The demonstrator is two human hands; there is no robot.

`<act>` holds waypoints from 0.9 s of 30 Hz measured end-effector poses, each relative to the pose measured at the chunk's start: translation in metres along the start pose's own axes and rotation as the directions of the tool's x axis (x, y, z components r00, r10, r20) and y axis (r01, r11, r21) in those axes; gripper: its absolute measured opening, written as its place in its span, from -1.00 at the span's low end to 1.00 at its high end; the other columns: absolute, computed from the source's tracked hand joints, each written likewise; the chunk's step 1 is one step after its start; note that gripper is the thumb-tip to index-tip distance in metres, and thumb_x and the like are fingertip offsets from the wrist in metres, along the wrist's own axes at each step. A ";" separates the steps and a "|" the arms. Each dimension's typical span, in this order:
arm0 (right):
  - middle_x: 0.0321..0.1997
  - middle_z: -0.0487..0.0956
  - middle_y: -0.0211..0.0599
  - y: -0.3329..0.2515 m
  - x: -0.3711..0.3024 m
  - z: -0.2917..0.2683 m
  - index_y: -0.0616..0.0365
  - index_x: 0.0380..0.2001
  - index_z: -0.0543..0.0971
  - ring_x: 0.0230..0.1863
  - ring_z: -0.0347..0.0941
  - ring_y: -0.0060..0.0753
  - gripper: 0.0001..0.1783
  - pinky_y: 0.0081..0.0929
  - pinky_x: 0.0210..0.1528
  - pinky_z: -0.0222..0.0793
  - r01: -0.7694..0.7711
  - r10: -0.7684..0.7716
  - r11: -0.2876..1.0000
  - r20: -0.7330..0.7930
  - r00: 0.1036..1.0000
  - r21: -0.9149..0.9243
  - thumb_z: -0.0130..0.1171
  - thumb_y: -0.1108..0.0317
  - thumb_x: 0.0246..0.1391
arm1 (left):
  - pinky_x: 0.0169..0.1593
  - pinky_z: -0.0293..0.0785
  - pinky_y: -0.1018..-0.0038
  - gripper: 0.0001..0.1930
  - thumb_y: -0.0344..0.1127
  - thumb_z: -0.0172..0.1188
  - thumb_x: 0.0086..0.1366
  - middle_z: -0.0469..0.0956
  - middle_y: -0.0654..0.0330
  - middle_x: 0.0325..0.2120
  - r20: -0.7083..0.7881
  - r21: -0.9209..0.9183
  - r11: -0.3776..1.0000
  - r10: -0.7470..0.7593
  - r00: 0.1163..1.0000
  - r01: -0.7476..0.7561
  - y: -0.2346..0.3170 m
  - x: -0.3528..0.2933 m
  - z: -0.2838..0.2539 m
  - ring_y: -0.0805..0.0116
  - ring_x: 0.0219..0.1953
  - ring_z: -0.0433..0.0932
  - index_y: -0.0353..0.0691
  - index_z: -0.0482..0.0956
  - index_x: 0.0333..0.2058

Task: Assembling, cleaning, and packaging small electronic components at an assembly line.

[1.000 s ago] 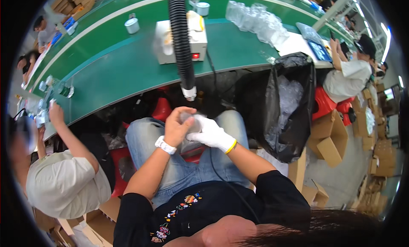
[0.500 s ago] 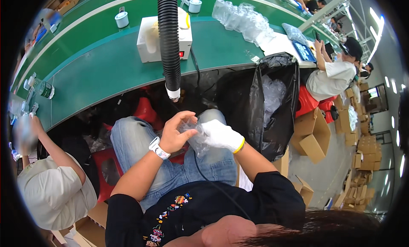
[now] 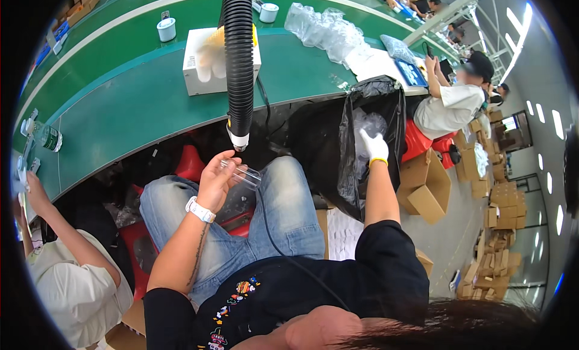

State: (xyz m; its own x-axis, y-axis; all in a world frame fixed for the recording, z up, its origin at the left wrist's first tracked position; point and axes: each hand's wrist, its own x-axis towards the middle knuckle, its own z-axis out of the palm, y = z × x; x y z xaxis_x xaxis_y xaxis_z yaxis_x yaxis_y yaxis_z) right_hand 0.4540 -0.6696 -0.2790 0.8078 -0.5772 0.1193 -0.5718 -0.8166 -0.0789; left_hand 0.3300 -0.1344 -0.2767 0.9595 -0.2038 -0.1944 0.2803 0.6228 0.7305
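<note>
My bare left hand (image 3: pixel 218 180), with a white watch at the wrist, is closed around one end of a clear plastic cup (image 3: pixel 247 176). The cup lies tilted above my lap, just below the nozzle of a black ribbed hose (image 3: pixel 239 66). On the right, my white-gloved right hand (image 3: pixel 376 147) reaches into the mouth of a black garbage bag (image 3: pixel 344 169). Its fingers look stretched out against crumpled clear plastic film (image 3: pixel 369 123) inside the bag. Whether any film is caught between them is hard to see.
A white box-shaped machine (image 3: pixel 205 66) stands on the green bench (image 3: pixel 132 102) behind the hose, a glove lying on it. Clear plastic cups (image 3: pixel 325 33) lie in a heap farther right. A cardboard box (image 3: pixel 427 187) sits beyond the bag. People sit at both sides.
My hands have parted from the clear plastic they both held. My right hand has moved right to the garbage bag; my left keeps a bare clear cup near the hose.
</note>
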 end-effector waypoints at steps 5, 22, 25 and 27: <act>0.11 0.65 0.13 0.014 0.003 0.001 0.23 0.31 0.44 0.16 0.56 0.23 -0.12 -0.08 0.28 0.43 -0.029 0.045 0.964 -0.054 0.998 0.264 0.32 -0.19 0.11 | -0.02 0.63 0.32 -0.69 -0.18 0.19 0.53 0.60 0.21 -0.02 -0.144 0.014 1.000 0.009 0.990 -0.007 0.008 -0.016 -0.017 0.28 -0.03 0.68 -0.12 0.47 0.14; 0.18 0.54 -0.23 -0.243 -0.320 0.013 0.13 0.26 0.42 0.13 0.53 -0.23 -0.38 -0.24 0.26 0.48 -0.488 -0.790 -0.015 0.289 0.540 0.873 0.40 0.33 0.17 | -0.06 0.60 0.40 -0.81 -0.16 0.24 0.49 0.63 0.16 -0.09 -0.272 0.052 0.948 0.315 0.909 -0.314 -0.022 -0.016 -0.031 0.32 -0.03 0.64 -0.10 0.54 -0.08; 0.06 0.56 -0.19 -0.269 -0.325 0.019 0.14 0.23 0.40 -0.03 0.59 -0.22 -0.40 -0.20 0.16 0.59 -0.835 -0.780 -0.196 0.435 0.451 0.514 0.39 0.33 0.19 | -0.04 0.56 0.28 -0.76 -0.26 0.40 0.25 0.60 0.08 -0.12 -0.123 0.789 0.567 0.520 0.845 -0.235 0.004 -0.036 -0.007 0.21 -0.10 0.60 -0.16 0.59 -0.17; 0.00 0.57 -0.24 -0.271 -0.314 -0.004 0.03 0.19 0.39 -0.10 0.59 -0.22 -0.45 -0.16 0.05 0.62 -0.841 -0.803 -0.142 0.436 0.407 0.522 0.38 0.32 0.19 | 0.07 0.49 0.16 -0.78 -0.31 0.40 0.11 0.59 0.02 -0.13 0.261 0.921 -0.037 0.800 0.541 -0.388 0.057 -0.040 -0.008 0.03 -0.03 0.57 -0.20 0.64 -0.27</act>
State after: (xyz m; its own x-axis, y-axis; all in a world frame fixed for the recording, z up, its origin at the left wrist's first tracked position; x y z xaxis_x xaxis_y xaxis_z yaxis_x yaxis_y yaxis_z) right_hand 0.3544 -0.2669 -0.2908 0.8499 0.4189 -0.3196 -0.5233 0.5994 -0.6057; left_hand 0.3078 -0.0847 -0.2325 0.7359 0.1909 0.6496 -0.4086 -0.6398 0.6509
